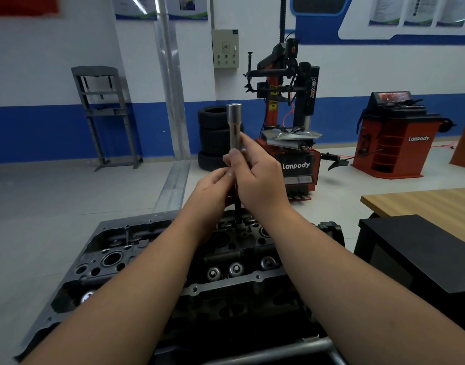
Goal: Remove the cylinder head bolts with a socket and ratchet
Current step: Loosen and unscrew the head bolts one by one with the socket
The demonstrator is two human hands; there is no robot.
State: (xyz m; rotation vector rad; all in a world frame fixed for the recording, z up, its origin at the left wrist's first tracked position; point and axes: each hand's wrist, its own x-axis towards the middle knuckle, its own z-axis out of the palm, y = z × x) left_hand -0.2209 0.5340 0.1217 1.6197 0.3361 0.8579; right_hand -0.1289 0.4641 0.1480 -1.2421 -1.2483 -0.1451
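Observation:
A long silver socket [234,125] stands upright in front of me, its open end at the top. My right hand [257,177] grips its lower part with thumb and fingers wrapped round it. My left hand [213,191] pinches the tool just below, where a dark shaft [237,210] runs down toward the cylinder head [226,259]. The head is dark metal with round valve caps and holes, lying under both forearms. One bolt [127,234] sticks up at its far left corner. No ratchet handle shows.
A metal stand bar [273,351] crosses below the head. A black box [421,256] and a wooden table [431,204] sit to the right. Behind are stacked tyres [213,138], a red tyre changer [294,159], a red wheel balancer [394,135] and a grey press frame [102,114].

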